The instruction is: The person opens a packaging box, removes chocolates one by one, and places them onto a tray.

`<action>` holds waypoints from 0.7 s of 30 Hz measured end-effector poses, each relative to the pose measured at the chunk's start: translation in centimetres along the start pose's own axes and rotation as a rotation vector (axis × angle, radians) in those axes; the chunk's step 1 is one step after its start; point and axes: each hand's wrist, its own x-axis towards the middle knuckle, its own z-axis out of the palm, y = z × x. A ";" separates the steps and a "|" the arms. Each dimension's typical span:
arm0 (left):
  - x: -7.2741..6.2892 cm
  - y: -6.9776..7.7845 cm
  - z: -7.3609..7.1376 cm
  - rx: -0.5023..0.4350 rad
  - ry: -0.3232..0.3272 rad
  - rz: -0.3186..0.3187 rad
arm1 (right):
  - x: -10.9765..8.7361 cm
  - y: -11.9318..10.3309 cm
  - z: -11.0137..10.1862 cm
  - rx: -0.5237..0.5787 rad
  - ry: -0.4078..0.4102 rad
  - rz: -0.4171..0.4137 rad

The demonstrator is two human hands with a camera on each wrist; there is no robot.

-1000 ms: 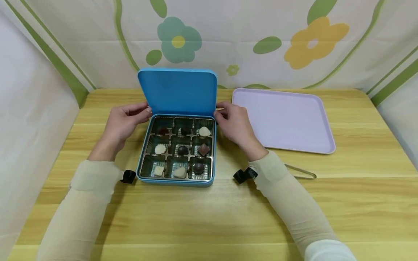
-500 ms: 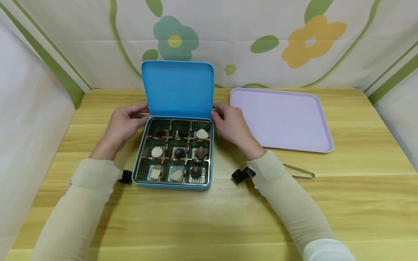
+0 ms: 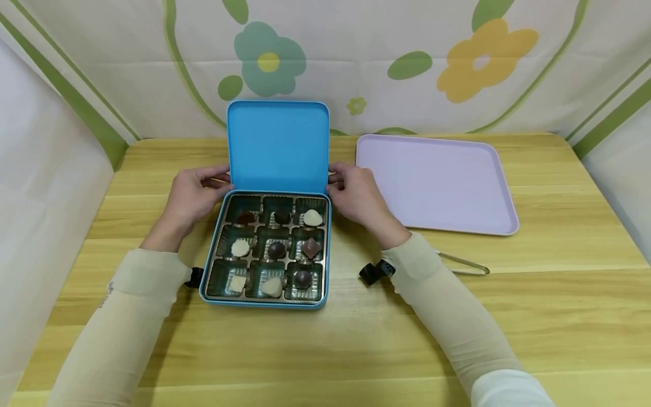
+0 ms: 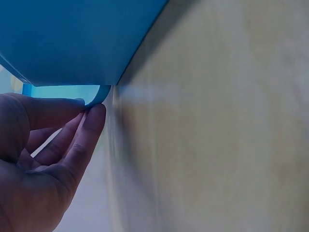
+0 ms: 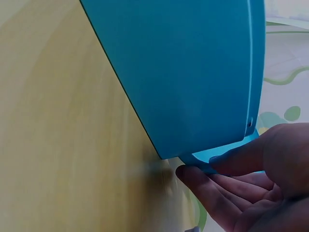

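Observation:
A blue tin box point(image 3: 264, 306) lies open, its hinged lid point(image 3: 278, 147) raised at the back. Inside, a gold-toned divided insert bears several chocolates, one per compartment, among them a round dark one point(image 3: 303, 278) and a diamond-shaped brown one point(image 3: 311, 247). My left hand point(image 3: 190, 198) pinches the lid's left edge near the hinge; in the left wrist view the thumb and forefinger point(image 4: 89, 128) meet on the blue rim. At the opposite side my right hand point(image 3: 358, 195) pinches the lid's right edge, its thumb point(image 5: 236, 159) on the rim in the right wrist view.
A lilac tray point(image 3: 439, 183) lies at the back right, beside my right hand. Metal tongs point(image 3: 465, 264) rest on the wooden table point(image 3: 356, 350), partly hidden by the right sleeve. A curtain with printed flowers point(image 3: 269, 59) hangs behind the table.
The lid has swung backward from leaning over the box to farther open. The box has shifted slightly toward me and left. Both hands have kept hold of the lid's sides.

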 end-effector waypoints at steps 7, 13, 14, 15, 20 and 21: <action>-0.1 -0.1 0.2 0.007 0.003 -0.007 | 0.0 0.0 0.1 -0.067 0.007 0.009; -0.2 -0.2 0.2 0.020 -0.017 -0.006 | 0.0 0.1 0.2 -0.118 -0.021 0.027; -0.2 -0.2 0.2 0.024 -0.019 -0.006 | 0.0 0.1 0.2 -0.124 -0.028 0.029; -0.2 -0.2 0.2 0.027 -0.022 -0.007 | 0.1 0.1 0.2 -0.131 -0.036 0.029; -0.3 -0.1 0.1 0.053 -0.033 -0.021 | 0.2 0.1 0.4 -0.177 -0.060 -0.001; -0.3 -0.1 0.1 0.057 -0.038 -0.023 | 0.3 0.2 0.4 -0.185 -0.061 -0.010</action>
